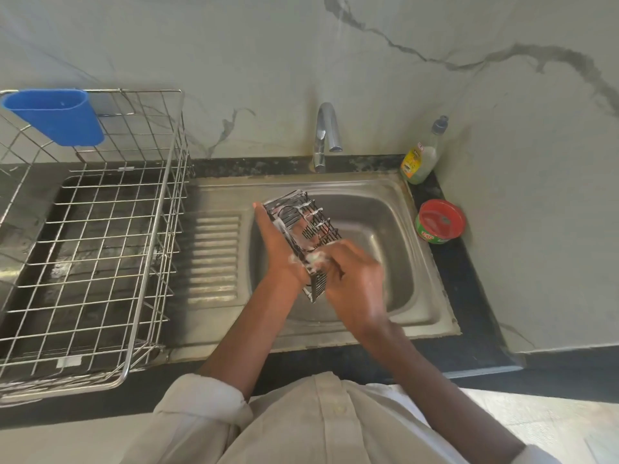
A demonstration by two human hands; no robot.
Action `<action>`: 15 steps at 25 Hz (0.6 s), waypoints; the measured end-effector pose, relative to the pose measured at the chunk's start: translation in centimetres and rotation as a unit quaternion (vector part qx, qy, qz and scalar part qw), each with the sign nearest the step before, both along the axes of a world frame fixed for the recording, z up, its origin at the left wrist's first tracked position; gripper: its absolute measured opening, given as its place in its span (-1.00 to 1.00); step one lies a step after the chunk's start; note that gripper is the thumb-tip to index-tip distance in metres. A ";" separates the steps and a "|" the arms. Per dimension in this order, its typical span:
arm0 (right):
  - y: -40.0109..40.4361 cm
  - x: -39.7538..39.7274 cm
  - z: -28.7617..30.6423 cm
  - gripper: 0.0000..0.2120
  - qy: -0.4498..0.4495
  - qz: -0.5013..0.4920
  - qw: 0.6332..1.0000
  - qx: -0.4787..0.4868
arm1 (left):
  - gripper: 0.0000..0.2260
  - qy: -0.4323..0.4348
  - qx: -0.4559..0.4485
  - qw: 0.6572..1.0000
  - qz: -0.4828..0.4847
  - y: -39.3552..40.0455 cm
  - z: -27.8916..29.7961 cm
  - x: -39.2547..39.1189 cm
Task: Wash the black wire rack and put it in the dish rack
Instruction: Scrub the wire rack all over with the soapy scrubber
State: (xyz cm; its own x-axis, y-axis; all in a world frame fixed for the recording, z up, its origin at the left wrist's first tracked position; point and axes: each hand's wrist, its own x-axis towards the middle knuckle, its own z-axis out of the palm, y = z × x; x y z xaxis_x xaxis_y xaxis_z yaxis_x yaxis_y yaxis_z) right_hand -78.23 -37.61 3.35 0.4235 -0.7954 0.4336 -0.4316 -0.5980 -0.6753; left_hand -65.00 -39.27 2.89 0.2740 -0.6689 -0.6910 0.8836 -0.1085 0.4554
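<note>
Now my left hand (279, 249) grips the soapy rack (303, 242) mid-frame, long axis running upper-left to lower-right, right hand (351, 272) scrubbing its near end, fingers curled.

Two hands are up over the basin, the left hand (279, 249) and the right hand (355, 279), and between them one black wire rack (301, 236), streaked with foam. One steel sink (418, 262), one tap (326, 135) above it. On the tabletop (462, 283) there is one big dish rack (100, 236), with one blue cup (57, 117) hooked on its rim. Right of the sink: one bottle of dish liquid (422, 155) and one round red-lidded tub (440, 222).
</note>
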 end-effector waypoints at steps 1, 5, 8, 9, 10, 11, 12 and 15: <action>-0.5 -0.2 -0.1 -0.75 -0.005 -0.026 1.000 0.001 | -0.25 -0.023 -0.008 1.000 0.020 -0.2 0.3 0.2; 0.3 -0.6 0.3 -0.76 0.058 -0.030 0.997 -0.039 | -0.27 -0.031 -0.036 0.999 0.014 0.2 0.9 -0.1; -0.9 -0.9 1.4 -0.74 0.082 -0.101 0.991 -0.040 | -0.24 -0.055 -0.052 0.997 -0.023 0.2 0.3 -0.3; -1.6 -0.8 1.7 -0.74 0.088 -0.113 0.989 -0.026 | -0.26 -0.060 -0.054 0.996 -0.032 0.2 0.2 -0.4; -2.5 -0.5 2.3 -0.74 0.089 -0.122 0.988 0.005 | -0.28 -0.059 -0.059 0.996 -0.044 0.2 -0.1 -0.5; -3.5 0.1 2.8 -0.76 0.082 -0.129 0.987 0.047 | -0.28 -0.057 -0.067 0.994 -0.064 0.1 0.1 -0.7; -4.5 0.9 3.2 -0.79 0.074 -0.133 0.985 0.083 | -0.26 -0.059 -0.082 0.991 -0.084 0.0 -0.3 -0.8; -6.5 3.0 4.4 -0.87 0.080 -0.137 0.982 0.107 | -0.15 -0.056 -0.124 0.984 -0.114 -0.2 -1.2 -1.3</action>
State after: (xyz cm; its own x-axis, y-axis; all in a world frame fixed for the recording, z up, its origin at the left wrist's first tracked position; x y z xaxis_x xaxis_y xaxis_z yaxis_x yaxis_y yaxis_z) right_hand -75.24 -44.13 7.78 0.2290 -0.9546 0.1906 -0.6670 -0.2965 -0.6835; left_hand -66.35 -39.51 1.64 0.1627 -0.8658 -0.4732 0.7917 -0.1717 0.5863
